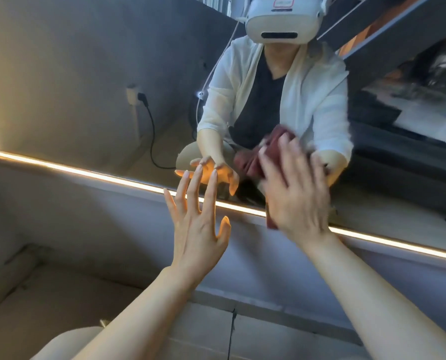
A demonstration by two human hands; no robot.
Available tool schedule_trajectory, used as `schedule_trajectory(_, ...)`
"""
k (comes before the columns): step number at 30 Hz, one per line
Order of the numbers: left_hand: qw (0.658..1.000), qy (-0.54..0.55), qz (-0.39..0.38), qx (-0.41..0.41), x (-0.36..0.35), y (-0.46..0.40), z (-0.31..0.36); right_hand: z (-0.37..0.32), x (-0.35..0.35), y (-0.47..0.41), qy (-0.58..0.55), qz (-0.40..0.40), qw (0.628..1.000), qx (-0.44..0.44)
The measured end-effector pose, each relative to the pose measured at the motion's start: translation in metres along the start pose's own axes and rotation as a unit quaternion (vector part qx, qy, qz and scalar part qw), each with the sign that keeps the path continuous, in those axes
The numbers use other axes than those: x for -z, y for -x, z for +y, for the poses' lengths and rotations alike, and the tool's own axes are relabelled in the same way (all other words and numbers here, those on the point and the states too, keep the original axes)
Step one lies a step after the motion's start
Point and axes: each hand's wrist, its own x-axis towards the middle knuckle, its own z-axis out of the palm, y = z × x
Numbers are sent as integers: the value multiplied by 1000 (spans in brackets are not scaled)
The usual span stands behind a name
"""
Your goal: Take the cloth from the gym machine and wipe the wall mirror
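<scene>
The wall mirror [86, 74] fills the upper part of the head view, edged below by a glowing light strip [99, 175]. My right hand [294, 193] presses a dark red cloth [271, 219] flat against the glass near the mirror's lower edge, fingers straight and blurred. Most of the cloth is hidden under the palm; a corner shows below it. My left hand [198, 224] is raised beside it with fingers spread, holding nothing, its fingertips close to the glass. The mirror reflects both hands, the cloth and a person in a white headset.
Below the light strip runs a grey wall [86, 219], then a pale floor or ledge [60, 294]. A wall socket with a black cable [149, 126] appears in the reflection at left. Dark reflected shelving shows at upper right.
</scene>
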Motion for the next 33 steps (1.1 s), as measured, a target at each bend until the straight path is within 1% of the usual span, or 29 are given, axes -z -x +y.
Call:
schedule_trajectory(2, 1000, 21, 11, 12, 2, -3, -1, 5, 3, -45, 0, 85, 988, -128)
schedule_trajectory(3, 999, 31, 20, 22, 2, -4, -3, 1, 1, -62, 3, 111, 980, -168)
schedule_trajectory(4, 998, 41, 31, 34, 3, -6, -5, -6, -2, -72, 11, 126, 976, -176)
schedule_trajectory(5, 997, 48, 44, 46, 4, -9, -7, -16, -8, -74, 19, 128, 980, -151)
schedule_trajectory(6, 995, 52, 58, 55, 5, -12, -9, -26, -14, -70, 23, 120, 987, -106)
schedule_trajectory(7, 994, 53, 72, 64, 5, -14, -11, -37, -20, -60, 18, 102, 993, -57)
schedule_trajectory(9, 991, 51, 91, 79, 6, -17, -15, -54, -29, -30, -1, 36, 999, 20)
schedule_trajectory(12, 989, 55, 101, 93, 9, -16, -16, -64, -30, 5, -8, -70, 990, 120)
schedule_trajectory(13, 989, 58, 103, 94, 11, -16, -16, -61, -27, 6, -7, -83, 986, 142)
schedule_trajectory(14, 988, 62, 106, 93, 13, -18, -16, -56, -24, -2, -8, -78, 986, 145)
schedule_trajectory(15, 988, 65, 109, 91, 15, -20, -17, -52, -20, -17, -8, -51, 991, 124)
schedule_trajectory(16, 987, 68, 113, 90, 17, -22, -18, -47, -16, -38, -9, -7, 997, 75)
schedule_trajectory(17, 986, 70, 120, 93, 18, -23, -19, -44, -12, -63, -10, 40, 999, 6)
schedule_trajectory(18, 984, 75, 127, 100, 19, -23, -20, -42, -9, -88, -11, 78, 995, -61)
schedule_trajectory(19, 981, 82, 136, 110, 20, -24, -21, -44, -8, -110, -9, 105, 988, -111)
schedule_trajectory(20, 977, 90, 146, 124, 20, -25, -22, -48, -9, -126, 0, 118, 984, -132)
schedule_trajectory(21, 973, 98, 157, 140, 20, -25, -23, -56, -13, -133, 7, 118, 986, -119)
schedule_trajectory(23, 961, 118, 178, 177, 19, -27, -25, -77, -25, -129, 4, 103, 994, -34)
schedule_trajectory(25, 948, 135, 195, 212, 18, -27, -27, -98, -38, -110, -1, 66, 997, 48)
schedule_trajectory(27, 943, 138, 200, 226, 17, -26, -29, -114, -47, -87, -9, 32, 994, 105)
schedule_trajectory(30, 955, 106, 175, 215, 17, -21, -30, -114, -52, -58, 24, -7, 984, 178)
schedule_trajectory(33, 970, 78, 127, 194, 16, -15, -29, -84, -45, -29, 23, -47, 972, 231)
